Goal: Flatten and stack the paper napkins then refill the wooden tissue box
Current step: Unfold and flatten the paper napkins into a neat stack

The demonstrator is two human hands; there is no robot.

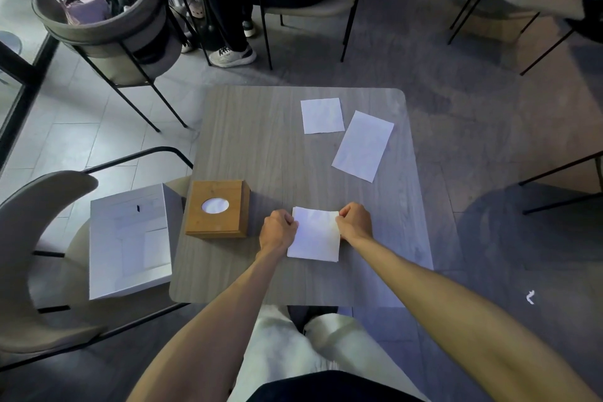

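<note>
Head view. L hand (278,229) and R hand (355,222) sit apart, each w/ curled fingers pinching a far corner of the near napkin (316,235), flat on the table (261,140) at 6 o'clock. Wooden tissue box (218,209), oval slot up, at 8 o'clock, near L hand. At 1 o'clock: small napkin (322,115) beside long napkin (363,145). White box (130,238) on chair (39,206), 9 o'clock.

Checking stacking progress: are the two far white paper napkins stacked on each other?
No, the square white paper napkin and the longer white paper napkin lie side by side without overlapping.
</note>
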